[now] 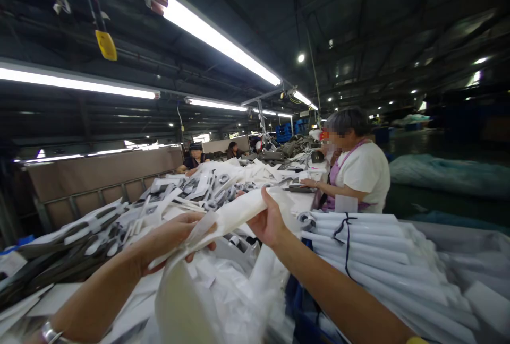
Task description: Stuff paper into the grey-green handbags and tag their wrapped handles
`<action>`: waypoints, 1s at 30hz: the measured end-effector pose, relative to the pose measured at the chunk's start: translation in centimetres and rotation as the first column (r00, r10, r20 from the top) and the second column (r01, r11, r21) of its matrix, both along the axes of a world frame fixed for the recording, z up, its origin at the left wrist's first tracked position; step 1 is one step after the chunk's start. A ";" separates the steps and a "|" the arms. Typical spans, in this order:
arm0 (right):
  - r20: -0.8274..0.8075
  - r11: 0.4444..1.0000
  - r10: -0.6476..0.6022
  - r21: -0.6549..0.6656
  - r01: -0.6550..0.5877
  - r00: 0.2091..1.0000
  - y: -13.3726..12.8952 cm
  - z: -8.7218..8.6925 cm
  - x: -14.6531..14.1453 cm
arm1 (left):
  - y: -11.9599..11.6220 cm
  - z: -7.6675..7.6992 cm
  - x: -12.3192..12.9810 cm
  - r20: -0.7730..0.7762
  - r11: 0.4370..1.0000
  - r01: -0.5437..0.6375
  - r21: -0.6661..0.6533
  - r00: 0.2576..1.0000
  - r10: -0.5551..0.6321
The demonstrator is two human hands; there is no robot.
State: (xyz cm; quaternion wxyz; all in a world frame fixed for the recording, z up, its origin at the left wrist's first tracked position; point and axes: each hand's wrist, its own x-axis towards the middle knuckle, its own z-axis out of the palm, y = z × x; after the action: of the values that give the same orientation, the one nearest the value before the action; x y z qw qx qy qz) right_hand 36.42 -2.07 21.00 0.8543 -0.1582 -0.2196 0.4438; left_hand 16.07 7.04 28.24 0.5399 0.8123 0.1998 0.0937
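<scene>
A thin white translucent plastic sheet (235, 214) stretches between my two hands, partly folded, with its near end hanging down toward me. My left hand (185, 235) is closed around its left part, and some of the fingers are hidden under the film. On the other side, my right hand (269, 222) pinches the far end, thumb up, fingers partly behind the sheet. Under both hands lies a heap of crumpled white film (227, 280), blurred in places. Beyond it is a pile of white sheets and grey-and-white pieces (215, 182).
A bundle of white tubes (370, 259), tied with black cord, lies at the right beside a blue crate (303, 307). Dark grey pieces (75, 243) are piled at the left. A co-worker (358, 169) in a white shirt stands at the right; two more people sit farther back.
</scene>
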 end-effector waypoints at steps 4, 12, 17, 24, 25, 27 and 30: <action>-0.046 0.991 -0.135 -0.030 0.134 0.990 0.7 -0.7 4.0 | 1.1 -0.5 -0.8 -0.088 0.999 -0.005 0.046 0.996 0.009; -0.066 0.951 -0.273 -0.166 0.259 0.960 2.4 -4.7 9.0 | 4.2 -4.3 -1.5 -0.272 0.992 0.007 0.127 0.962 0.028; -0.058 0.932 -0.312 -0.211 0.294 0.948 3.0 -7.8 8.9 | 6.0 -9.4 -0.8 -0.304 0.986 -0.030 0.165 0.949 0.080; 0.018 0.899 -0.384 -0.219 0.379 0.923 3.2 -11.3 8.8 | 9.4 -18.4 1.3 -0.251 0.982 -0.079 0.169 0.961 0.120; 0.030 0.894 -0.394 -0.219 0.390 0.919 3.2 -11.6 9.1 | 9.7 -18.8 1.4 -0.238 0.986 -0.065 0.155 0.966 0.101; 0.050 0.884 -0.411 -0.221 0.412 0.910 3.2 -12.1 9.6 | 10.0 -19.1 1.4 -0.228 0.991 -0.037 0.131 0.971 0.067; 0.072 0.874 -0.426 -0.224 0.431 0.902 3.3 -12.5 10.1 | 10.0 -19.0 1.5 -0.225 0.993 -0.018 0.115 0.973 0.044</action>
State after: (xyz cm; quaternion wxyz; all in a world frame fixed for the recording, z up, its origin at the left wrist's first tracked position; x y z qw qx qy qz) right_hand 46.50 1.20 8.50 0.9042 -0.3071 -0.1339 0.2649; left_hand 17.53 17.00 9.28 0.4655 0.8435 0.2673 0.0197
